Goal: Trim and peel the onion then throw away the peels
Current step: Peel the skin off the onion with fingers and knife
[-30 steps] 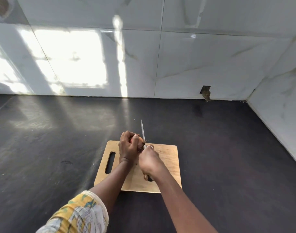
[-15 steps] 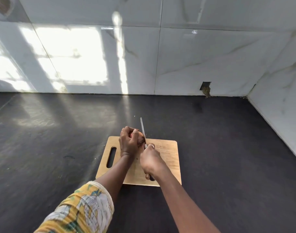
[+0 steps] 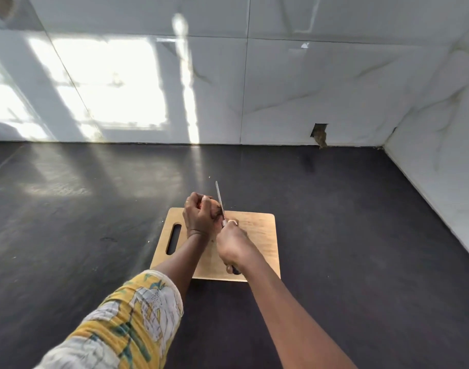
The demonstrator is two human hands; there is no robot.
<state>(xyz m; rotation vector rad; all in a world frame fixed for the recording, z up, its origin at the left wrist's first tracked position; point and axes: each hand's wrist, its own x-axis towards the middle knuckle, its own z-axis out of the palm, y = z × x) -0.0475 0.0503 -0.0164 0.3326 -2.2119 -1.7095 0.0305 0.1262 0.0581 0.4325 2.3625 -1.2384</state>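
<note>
A brown onion (image 3: 215, 207) sits at the far edge of a wooden cutting board (image 3: 257, 235), mostly hidden inside my left hand (image 3: 198, 217), whose fingers curl round it. My right hand (image 3: 232, 245) grips the handle of a knife (image 3: 220, 199). The thin blade points away from me and lies against the onion's right side. The handle's dark end shows below my right wrist.
The board lies on a dark countertop (image 3: 361, 222) that runs to a white tiled wall (image 3: 281, 89) at the back and right. A small broken hole (image 3: 320, 134) marks the wall's base. The board has a handle slot (image 3: 174, 238) on its left.
Both hands have stayed on the onion and knife over the board's far edge. The blade has barely shifted against the onion.
</note>
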